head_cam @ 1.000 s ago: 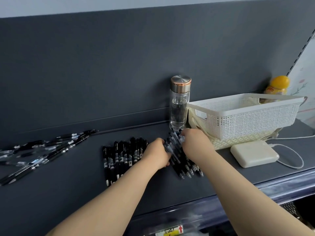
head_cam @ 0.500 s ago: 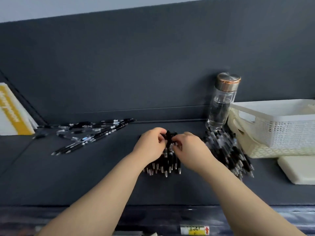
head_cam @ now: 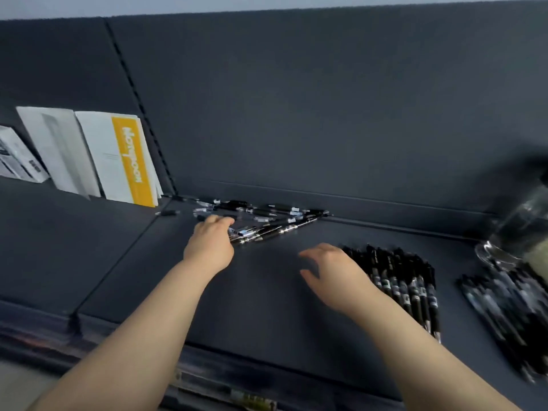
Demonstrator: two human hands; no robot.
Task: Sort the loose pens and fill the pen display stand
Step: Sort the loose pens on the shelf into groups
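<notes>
Touching loose pens (head_cam: pixel 267 221) with left hand (head_cam: pixel 209 247), cannot tell whether gripping | holding nothing in right hand (head_cam: pixel 335 272), fingers spread, beside sorted pen row (head_cam: pixel 400 280) on shelf (head_cam: pixel 267 310)

On the yellow band (head_cam: pixel 132 161) of the white packet (head_cam: pixel 99 155) leaning at back left, large white lettering turned sideways, opening "Mon", the rest not surely legible; on the grey leaflet (head_cam: pixel 17 157) at far left, dark print too blurred to read; on the black pens (head_cam: pixel 400 280), white labels too small; on the shelf-edge tag (head_cam: pixel 255 404), yellow marks, unreadable.
</notes>
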